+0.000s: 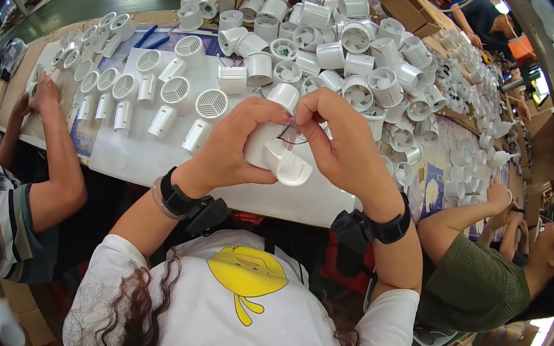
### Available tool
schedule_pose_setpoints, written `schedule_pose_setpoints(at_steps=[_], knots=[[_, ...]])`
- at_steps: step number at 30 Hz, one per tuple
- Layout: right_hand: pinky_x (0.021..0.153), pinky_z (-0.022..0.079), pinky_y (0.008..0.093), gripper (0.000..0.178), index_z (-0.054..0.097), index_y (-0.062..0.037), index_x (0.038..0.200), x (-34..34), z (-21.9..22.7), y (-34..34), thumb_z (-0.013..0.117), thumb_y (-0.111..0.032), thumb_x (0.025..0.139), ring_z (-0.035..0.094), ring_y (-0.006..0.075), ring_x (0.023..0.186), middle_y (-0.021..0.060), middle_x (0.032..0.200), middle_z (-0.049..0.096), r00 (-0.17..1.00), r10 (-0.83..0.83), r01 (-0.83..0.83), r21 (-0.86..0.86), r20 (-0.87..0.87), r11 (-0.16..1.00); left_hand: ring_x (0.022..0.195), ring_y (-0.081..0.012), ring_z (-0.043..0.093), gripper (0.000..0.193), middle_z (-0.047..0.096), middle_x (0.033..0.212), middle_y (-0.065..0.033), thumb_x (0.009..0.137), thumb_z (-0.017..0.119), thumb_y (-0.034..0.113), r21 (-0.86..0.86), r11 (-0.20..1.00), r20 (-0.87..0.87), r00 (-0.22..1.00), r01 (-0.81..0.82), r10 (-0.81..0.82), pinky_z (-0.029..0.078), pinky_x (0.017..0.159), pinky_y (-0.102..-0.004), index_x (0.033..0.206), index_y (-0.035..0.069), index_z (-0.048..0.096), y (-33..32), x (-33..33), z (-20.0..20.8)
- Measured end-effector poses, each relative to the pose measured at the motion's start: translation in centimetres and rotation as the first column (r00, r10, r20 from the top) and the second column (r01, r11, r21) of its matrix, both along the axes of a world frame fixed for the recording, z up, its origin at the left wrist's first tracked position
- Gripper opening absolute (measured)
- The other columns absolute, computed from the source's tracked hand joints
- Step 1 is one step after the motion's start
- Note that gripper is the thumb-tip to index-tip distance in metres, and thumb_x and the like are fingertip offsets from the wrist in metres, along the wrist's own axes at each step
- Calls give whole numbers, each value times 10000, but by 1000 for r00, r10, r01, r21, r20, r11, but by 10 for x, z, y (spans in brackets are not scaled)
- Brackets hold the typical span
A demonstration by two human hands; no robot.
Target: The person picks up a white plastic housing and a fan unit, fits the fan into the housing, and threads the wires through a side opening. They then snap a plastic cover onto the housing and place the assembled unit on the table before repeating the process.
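Close in front of me, my left hand (224,144) is closed around a white plastic fan housing (260,142) with a curved open lip pointing toward me. A thin dark wire (289,140) loops out over the housing. My right hand (344,143) has its thumb and fingers pinched at the top of that wire, near the left fingertips. The fingers partly cover the grip and the far side of the housing. Just beyond my hands is a white cylindrical housing (283,95). Left of my hands stand round grilled covers (211,104) and small curved white pieces (196,135).
A large heap of white round fan housings (329,55) fills the far side of the table. A white sheet (133,163) covers the tabletop before me. Blue pens (146,36) lie at the far left. One person (49,173) works at my left, another (480,267) at my right.
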State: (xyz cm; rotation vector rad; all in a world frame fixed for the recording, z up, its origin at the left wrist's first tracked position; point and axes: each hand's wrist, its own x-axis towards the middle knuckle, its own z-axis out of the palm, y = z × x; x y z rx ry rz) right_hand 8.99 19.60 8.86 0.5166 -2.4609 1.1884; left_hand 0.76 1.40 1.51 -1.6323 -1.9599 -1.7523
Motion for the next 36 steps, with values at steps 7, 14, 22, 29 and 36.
schedule_pose_setpoints(at_steps=[7, 14, 22, 29, 36], knots=[[691, 459, 291, 155, 540, -17, 948, 0, 1, -4, 584, 71, 828, 552, 195, 751, 83, 861, 568, 998, -28, 31, 59, -56, 998, 1022, -276, 573, 646, 555, 1114, -93, 536, 859, 83, 149, 983, -41, 994, 104, -99, 471, 884, -357, 1111, 119, 566, 3, -2, -3], [643, 438, 274, 95, 601, -23, 911, 18, 16, 8, 650, -36, 830, 540, 171, 681, 72, 839, 596, 991, -14, 19, -38, 130, 999, 1017, -267, 570, 605, 552, 1120, -95, 538, 854, 82, 86, 996, -49, 999, 26, -21, 478, 871, -352, 1081, 115, 590, 0, 0, -1], [544, 381, 276, 97, 602, -18, 747, 5, 5, 7, 640, -68, 820, 508, 168, 613, 61, 676, 558, 994, 97, -101, 96, 50, 990, 1016, -277, 562, 625, 557, 1111, -85, 522, 849, 91, -9, 1000, -85, 996, -6, 5, 476, 874, -360, 1089, 111, 588, 7, 5, -2], [487, 340, 288, 119, 578, 7, 727, 3, 9, 9, 629, -56, 815, 444, 151, 533, 63, 607, 498, 988, -4, -6, 64, 153, 998, 1024, -297, 556, 661, 567, 1098, -86, 502, 851, 120, -9, 998, -71, 996, -55, 54, 466, 897, -377, 1104, 95, 579, 7, 9, 0], [475, 336, 280, 141, 577, 6, 716, 1, 6, -1, 628, -65, 826, 410, 105, 530, 35, 583, 462, 986, -34, 32, 15, 165, 999, 1042, -305, 556, 691, 568, 1105, -100, 499, 869, 153, 28, 999, -75, 997, -24, 26, 463, 909, -386, 1116, 78, 565, 3, 1, -4]])
